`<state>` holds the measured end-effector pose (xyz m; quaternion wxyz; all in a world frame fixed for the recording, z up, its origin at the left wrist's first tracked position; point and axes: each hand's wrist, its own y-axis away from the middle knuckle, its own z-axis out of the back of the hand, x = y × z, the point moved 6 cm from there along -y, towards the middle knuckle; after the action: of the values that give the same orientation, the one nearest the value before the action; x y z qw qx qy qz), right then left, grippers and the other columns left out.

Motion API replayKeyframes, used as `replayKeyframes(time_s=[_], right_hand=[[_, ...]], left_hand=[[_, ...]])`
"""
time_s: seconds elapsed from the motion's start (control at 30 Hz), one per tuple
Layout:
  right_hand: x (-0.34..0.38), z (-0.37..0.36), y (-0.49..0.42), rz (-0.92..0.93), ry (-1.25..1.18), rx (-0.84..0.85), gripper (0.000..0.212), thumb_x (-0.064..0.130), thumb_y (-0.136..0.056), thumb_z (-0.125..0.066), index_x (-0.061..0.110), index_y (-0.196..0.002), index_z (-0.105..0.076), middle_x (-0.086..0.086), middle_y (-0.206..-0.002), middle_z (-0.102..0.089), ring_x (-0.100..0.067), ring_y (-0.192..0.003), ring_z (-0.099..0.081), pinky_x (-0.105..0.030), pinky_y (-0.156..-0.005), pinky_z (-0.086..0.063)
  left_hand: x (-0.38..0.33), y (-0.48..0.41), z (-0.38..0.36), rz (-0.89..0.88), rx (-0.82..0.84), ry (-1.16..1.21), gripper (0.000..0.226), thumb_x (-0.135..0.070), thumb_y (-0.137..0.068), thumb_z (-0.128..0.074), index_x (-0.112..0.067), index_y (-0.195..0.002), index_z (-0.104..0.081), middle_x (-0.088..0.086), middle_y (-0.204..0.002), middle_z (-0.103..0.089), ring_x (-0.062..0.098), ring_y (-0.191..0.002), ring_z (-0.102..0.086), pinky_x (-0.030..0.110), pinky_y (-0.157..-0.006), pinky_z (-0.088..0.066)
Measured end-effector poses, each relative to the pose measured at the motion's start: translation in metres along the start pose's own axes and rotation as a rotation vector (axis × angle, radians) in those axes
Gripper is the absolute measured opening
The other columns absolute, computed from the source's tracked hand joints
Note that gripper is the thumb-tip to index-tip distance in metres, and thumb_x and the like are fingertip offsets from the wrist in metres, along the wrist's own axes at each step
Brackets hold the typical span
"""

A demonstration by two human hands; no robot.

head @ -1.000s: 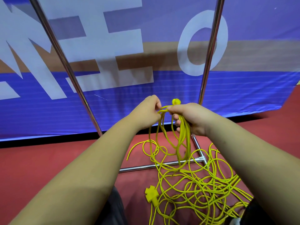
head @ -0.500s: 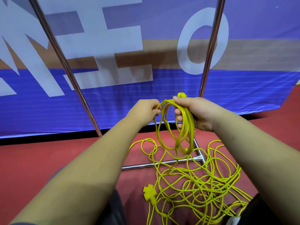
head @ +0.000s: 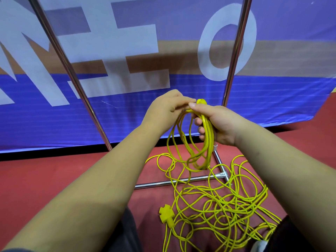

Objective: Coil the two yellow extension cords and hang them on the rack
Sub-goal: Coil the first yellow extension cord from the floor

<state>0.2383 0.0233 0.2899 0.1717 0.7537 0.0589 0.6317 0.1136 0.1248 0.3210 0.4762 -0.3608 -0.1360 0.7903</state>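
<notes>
My right hand [head: 216,124] grips a bundle of several loops of yellow extension cord [head: 205,140], with a yellow plug end [head: 201,101] sticking up above its thumb. Pressed against the right thumb, my left hand [head: 167,106] pinches a strand of the same cord at the top of the loops. The loops hang down in front of the rack's base. The loose yellow cord [head: 221,206] lies tangled on the red floor below, with a yellow socket block [head: 166,214] at its left edge. I cannot tell the two cords apart in the tangle.
The chrome rack has a slanted left pole [head: 71,75], a right pole [head: 236,51] and a base bar [head: 174,182] on the red floor. A blue banner [head: 127,115] with large white letters hangs close behind it. Dark trouser knees show at the bottom.
Both hands have risen slightly and come together. The left hand has brought another strand up to the right hand, adding a loop to the held bundle.
</notes>
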Motion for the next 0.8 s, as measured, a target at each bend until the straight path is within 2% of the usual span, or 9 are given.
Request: replayKeyframes(time_s=[0.13, 0.27, 0.33, 0.4, 0.5, 0.57, 0.67, 0.73, 0.8], right_hand=[[0.001, 0.006, -0.005, 0.012, 0.018, -0.031, 0.029, 0.042, -0.093, -0.079, 0.015, -0.094, -0.068, 0.005, -0.06, -0.046, -0.012, -0.046, -0.042, -0.026, -0.046, -0.039], [0.001, 0.009, -0.008, 0.014, 0.065, -0.038, 0.034, 0.041, -0.092, -0.08, 0.015, -0.103, -0.061, 0.004, -0.06, -0.044, -0.012, -0.046, -0.041, -0.025, -0.044, -0.036], [0.003, 0.01, -0.009, 0.023, 0.09, -0.032, 0.033, 0.042, -0.092, -0.08, 0.017, -0.099, -0.059, 0.003, -0.062, -0.043, -0.012, -0.047, -0.041, -0.025, -0.044, -0.034], [0.005, 0.01, -0.007, 0.02, 0.092, 0.0, 0.029, 0.041, -0.093, -0.078, 0.019, -0.09, -0.06, 0.004, -0.063, -0.043, -0.012, -0.047, -0.037, -0.025, -0.043, -0.031], [0.007, 0.007, -0.003, 0.013, 0.073, 0.071, 0.027, 0.041, -0.098, -0.073, 0.02, -0.086, -0.061, 0.006, -0.062, -0.042, -0.01, -0.045, -0.033, -0.024, -0.042, -0.027], [0.006, 0.005, 0.0, 0.0, 0.063, 0.111, 0.027, 0.04, -0.101, -0.068, 0.019, -0.086, -0.06, 0.006, -0.06, -0.038, -0.01, -0.044, -0.032, -0.025, -0.043, -0.026], [0.006, 0.004, 0.001, -0.006, 0.037, 0.146, 0.024, 0.035, -0.104, -0.062, 0.016, -0.089, -0.061, 0.005, -0.058, -0.035, -0.012, -0.043, -0.031, -0.028, -0.048, -0.025], [0.008, 0.005, 0.002, 0.006, 0.027, 0.151, 0.021, 0.031, -0.105, -0.06, 0.014, -0.095, -0.066, 0.003, -0.059, -0.039, -0.012, -0.044, -0.033, -0.028, -0.047, -0.029], [0.009, 0.009, 0.001, 0.021, 0.04, 0.148, 0.017, 0.023, -0.103, -0.06, 0.01, -0.106, -0.072, 0.001, -0.067, -0.051, -0.012, -0.048, -0.04, -0.027, -0.046, -0.034]], left_hand=[[0.012, 0.002, -0.007, 0.097, 0.131, -0.017, 0.028, -0.028, -0.1, -0.061, -0.032, -0.126, -0.07, -0.008, -0.103, -0.062, 0.007, -0.088, -0.058, 0.028, -0.083, -0.048], [0.035, 0.015, -0.018, 0.287, 0.379, 0.056, 0.031, -0.017, -0.094, -0.066, -0.032, -0.121, -0.065, -0.013, -0.107, -0.065, 0.009, -0.089, -0.065, 0.024, -0.079, -0.051], [0.047, 0.025, -0.027, 0.384, 0.512, 0.056, 0.033, -0.023, -0.092, -0.071, -0.032, -0.123, -0.062, -0.015, -0.109, -0.067, 0.008, -0.088, -0.068, 0.027, -0.079, -0.052], [0.055, 0.032, -0.034, 0.434, 0.567, 0.065, 0.05, -0.041, -0.088, -0.079, -0.037, -0.132, -0.058, -0.016, -0.122, -0.065, 0.005, -0.096, -0.066, 0.029, -0.09, -0.052], [0.057, 0.037, -0.046, 0.469, 0.582, 0.143, 0.07, -0.053, -0.087, -0.078, -0.048, -0.147, -0.044, -0.017, -0.136, -0.061, 0.005, -0.114, -0.063, 0.033, -0.105, -0.047], [0.055, 0.037, -0.054, 0.5, 0.558, 0.258, 0.063, -0.048, -0.092, -0.075, -0.048, -0.147, -0.046, -0.014, -0.138, -0.062, 0.005, -0.123, -0.063, 0.033, -0.107, -0.047], [0.053, 0.034, -0.058, 0.549, 0.48, 0.413, 0.022, -0.033, -0.101, -0.066, -0.026, -0.121, -0.069, -0.006, -0.119, -0.075, 0.01, -0.111, -0.07, 0.038, -0.103, -0.054], [0.051, 0.03, -0.055, 0.559, 0.425, 0.443, 0.019, -0.03, -0.104, -0.059, -0.016, -0.112, -0.068, -0.001, -0.106, -0.075, 0.015, -0.1, -0.074, 0.043, -0.097, -0.057], [0.05, 0.024, -0.05, 0.538, 0.387, 0.398, 0.017, -0.034, -0.103, -0.056, -0.021, -0.112, -0.064, -0.004, -0.097, -0.07, 0.017, -0.088, -0.075, 0.05, -0.091, -0.06]])
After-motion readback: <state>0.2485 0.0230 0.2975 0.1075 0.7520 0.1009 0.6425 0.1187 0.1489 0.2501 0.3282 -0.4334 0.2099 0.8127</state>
